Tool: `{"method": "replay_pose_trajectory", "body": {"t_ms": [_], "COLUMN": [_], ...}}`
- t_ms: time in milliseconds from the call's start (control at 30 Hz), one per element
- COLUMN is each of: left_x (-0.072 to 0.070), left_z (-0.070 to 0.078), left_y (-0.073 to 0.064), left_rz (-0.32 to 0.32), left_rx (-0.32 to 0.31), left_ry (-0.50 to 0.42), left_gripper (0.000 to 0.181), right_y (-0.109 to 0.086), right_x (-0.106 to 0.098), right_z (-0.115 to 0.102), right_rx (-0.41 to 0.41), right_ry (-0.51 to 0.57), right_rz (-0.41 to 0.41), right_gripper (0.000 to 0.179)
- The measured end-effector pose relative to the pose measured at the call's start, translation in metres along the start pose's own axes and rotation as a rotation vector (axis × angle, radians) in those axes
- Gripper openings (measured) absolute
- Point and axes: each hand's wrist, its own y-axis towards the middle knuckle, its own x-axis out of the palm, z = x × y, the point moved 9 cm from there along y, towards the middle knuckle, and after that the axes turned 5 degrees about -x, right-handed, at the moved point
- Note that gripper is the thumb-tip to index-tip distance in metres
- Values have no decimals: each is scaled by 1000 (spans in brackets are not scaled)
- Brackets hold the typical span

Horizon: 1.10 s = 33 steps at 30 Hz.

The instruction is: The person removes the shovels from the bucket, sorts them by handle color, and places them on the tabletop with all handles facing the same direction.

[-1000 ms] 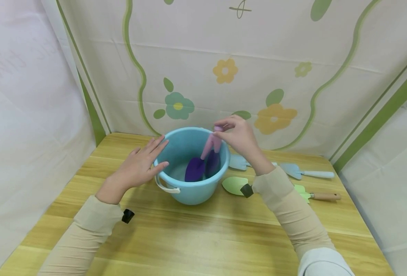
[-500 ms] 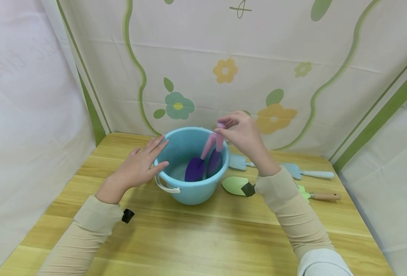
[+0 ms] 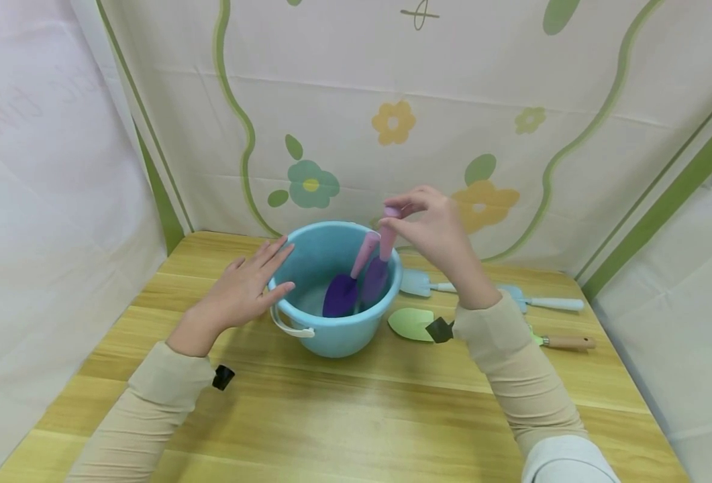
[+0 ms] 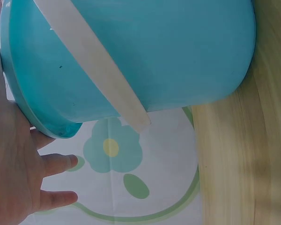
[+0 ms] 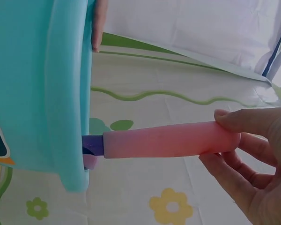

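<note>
A light blue bucket [image 3: 337, 342] stands upright on the table, its white handle [image 3: 292, 330] hanging down at the front left. My left hand [image 3: 243, 288] rests on the bucket's left rim with its fingers spread and straight. The right hand [image 3: 431, 225] pinches the end of a purple trowel's pink handle [image 5: 173, 140] between thumb and fingers. That trowel's purple blade [image 3: 375, 280] is still inside the bucket, near the right wall. Beside it, a second purple trowel [image 3: 341, 295] leans in the bucket with its pink handle against the far right rim.
Right of the bucket lie a green trowel [image 3: 411, 325], a light blue tool [image 3: 417, 283], another light blue one [image 3: 556, 304] and a wooden-handled green tool [image 3: 569, 343]. My right forearm partly covers them. A flowered curtain [image 3: 356, 134] hangs behind the wooden table [image 3: 343, 416].
My right hand has moved up and to the right, raising the pinched trowel and parting its handle from the other's. The left hand and bucket have stayed in place.
</note>
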Motion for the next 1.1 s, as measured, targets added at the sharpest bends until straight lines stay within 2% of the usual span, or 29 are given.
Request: {"method": "replay_pose_trajectory", "body": {"t_ms": [333, 567, 833, 967, 1100], "left_x": [1, 0, 0, 0, 1], "left_z": [-1, -1, -2, -3, -3], "left_y": [0, 0, 0, 0, 0], "left_rz": [4, 5, 6, 8, 11], "left_rx": [2, 1, -3, -1, 3], "left_ry": [4, -2, 6, 6, 11], "left_gripper": [69, 69, 69, 69, 69], "right_y": [-2, -1, -8, -11, -13], "right_x": [-19, -29, -42, -47, -52], "right_z": [-2, 1, -21, 1, 30], "right_rx": [-22, 17, 15, 42, 90], "right_ry": [69, 67, 164, 279, 451], "right_rz": [54, 70, 126, 178, 243], "right_gripper": [26, 26, 26, 26, 27]}}
